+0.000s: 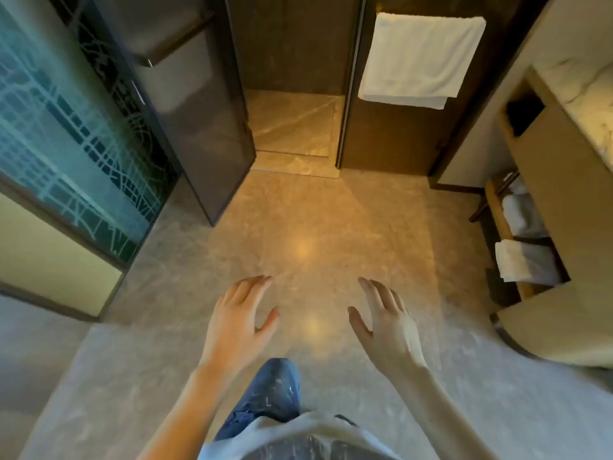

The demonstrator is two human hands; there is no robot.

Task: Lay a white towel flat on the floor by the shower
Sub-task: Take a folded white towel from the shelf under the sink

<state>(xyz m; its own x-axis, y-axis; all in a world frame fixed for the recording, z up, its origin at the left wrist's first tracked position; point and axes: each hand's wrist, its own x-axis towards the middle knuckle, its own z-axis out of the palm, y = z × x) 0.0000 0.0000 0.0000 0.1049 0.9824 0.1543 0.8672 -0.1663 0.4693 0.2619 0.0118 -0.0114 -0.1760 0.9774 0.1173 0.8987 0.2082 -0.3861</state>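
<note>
A white towel (419, 58) hangs folded over a rail on the glass panel at the upper right, beside the shower entrance (293, 124). The marble floor (308, 220) stretches bare in front of the shower. My left hand (240, 318) and my right hand (384, 322) are held out low in the middle of the view, palms facing each other, fingers spread, nothing in either. Both hands are far below the hanging towel and touch nothing. My knee in blue jeans (265, 396) shows below them.
An open dark glass shower door (199, 121) swings out at the left. A patterned glass wall (66, 127) runs along the left side. On the right a vanity cabinet (560, 200) with a marble top holds rolled and folded towels (524, 237) on its open shelves.
</note>
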